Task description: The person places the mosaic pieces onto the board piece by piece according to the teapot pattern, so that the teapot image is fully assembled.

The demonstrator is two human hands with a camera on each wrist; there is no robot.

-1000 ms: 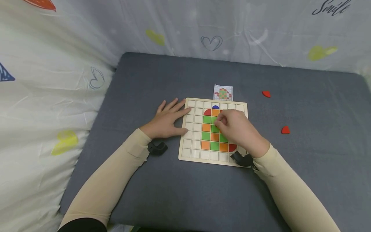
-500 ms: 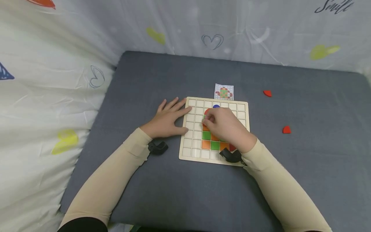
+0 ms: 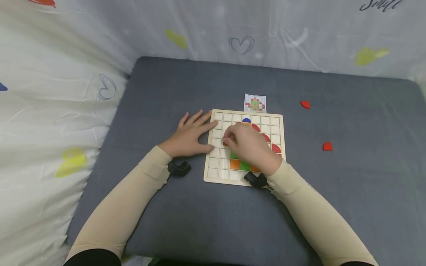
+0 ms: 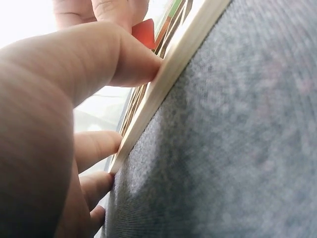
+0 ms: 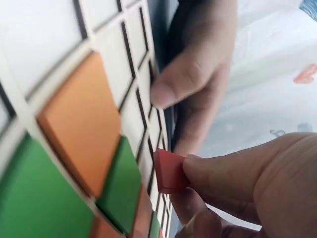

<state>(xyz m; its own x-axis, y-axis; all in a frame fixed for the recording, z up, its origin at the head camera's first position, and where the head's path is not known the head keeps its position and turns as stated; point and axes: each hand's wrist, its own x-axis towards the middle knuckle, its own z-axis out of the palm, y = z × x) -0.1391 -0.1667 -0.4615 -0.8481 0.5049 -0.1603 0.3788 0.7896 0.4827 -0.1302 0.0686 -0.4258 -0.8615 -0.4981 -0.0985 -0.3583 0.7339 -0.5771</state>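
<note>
A wooden grid board (image 3: 213,177) lies on the table, with orange, green, red and blue tiles in some of its cells. My right hand (image 3: 251,146) is over the board's left-middle part and hides several tiles. Between its thumb and fingers it pinches a red tile (image 5: 171,172), tilted just above the cells in the right wrist view. My left hand (image 3: 189,138) lies spread at the board's left edge. Its thumb (image 4: 141,67) and fingertips touch the wooden rim (image 4: 163,84) in the left wrist view.
A small printed pattern card (image 3: 255,103) lies behind the board's far edge. Two loose red tiles, one farther back (image 3: 305,105) and one nearer (image 3: 327,146), rest on the grey table (image 3: 359,177) to the right. A patterned white curtain (image 3: 206,29) stands behind.
My right hand has moved left across the board with the red tile, uncovering red tiles on the right side. The left hand has stayed at the board's edge.
</note>
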